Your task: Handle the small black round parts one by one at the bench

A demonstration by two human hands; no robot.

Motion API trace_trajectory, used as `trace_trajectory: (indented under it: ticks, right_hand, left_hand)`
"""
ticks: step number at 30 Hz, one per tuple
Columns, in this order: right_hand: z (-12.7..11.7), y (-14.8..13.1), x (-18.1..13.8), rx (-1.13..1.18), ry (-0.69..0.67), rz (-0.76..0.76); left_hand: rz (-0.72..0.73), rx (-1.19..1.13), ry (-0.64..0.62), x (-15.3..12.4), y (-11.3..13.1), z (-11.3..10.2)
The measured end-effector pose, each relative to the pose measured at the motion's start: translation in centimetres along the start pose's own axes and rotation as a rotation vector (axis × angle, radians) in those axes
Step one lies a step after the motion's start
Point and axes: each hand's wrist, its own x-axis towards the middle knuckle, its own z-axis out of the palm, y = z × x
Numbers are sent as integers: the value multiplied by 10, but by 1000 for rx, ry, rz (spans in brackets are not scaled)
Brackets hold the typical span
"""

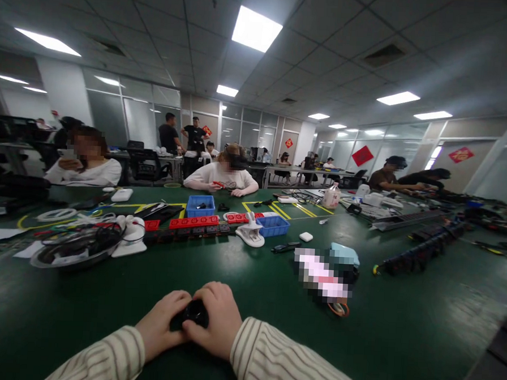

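Near the front of the green table, my left hand (163, 324) and my right hand (217, 318) are wrapped around a small black glossy object (196, 313). Its kind cannot be made out, since fingers cover most of it. My left fingers curl over its left side, with the thumb beneath. The right hand closes over its top and right side, its thumb lying across the near face. Both hands meet at the fingertips, low over the tabletop.
A metal bowl of cables (74, 257) stands on the left of the green table (240, 280). Beyond are red power strips (194, 222), a blue bin (272, 227) and a white clip (251, 235). A light-blue pouch (344, 254) lies right. A person (222, 174) works opposite.
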Motion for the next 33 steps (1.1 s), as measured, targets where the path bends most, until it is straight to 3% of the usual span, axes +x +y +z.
trace_trajectory:
  ticks: [5, 10, 14, 22, 28, 33]
  right_hand:
    - [-4, -1, -2, 82, -12, -122]
    - [0, -1, 2, 34, 68, 80]
    - [8, 0, 8, -50, 91, 200]
    - [-1, -5, 5, 83, -48, -39]
    - [0, -5, 4, 45, -19, 87]
    - [-6, -4, 3, 86, -116, -130]
  left_hand:
    - [24, 22, 35, 0, -4, 5]
    - [20, 69, 68, -1, -3, 3]
    - [23, 74, 22, -1, -3, 1]
    - [53, 46, 7, 0, -5, 0]
    - [31, 46, -31, 0, -3, -3]
    - [50, 32, 29, 1, -9, 3]
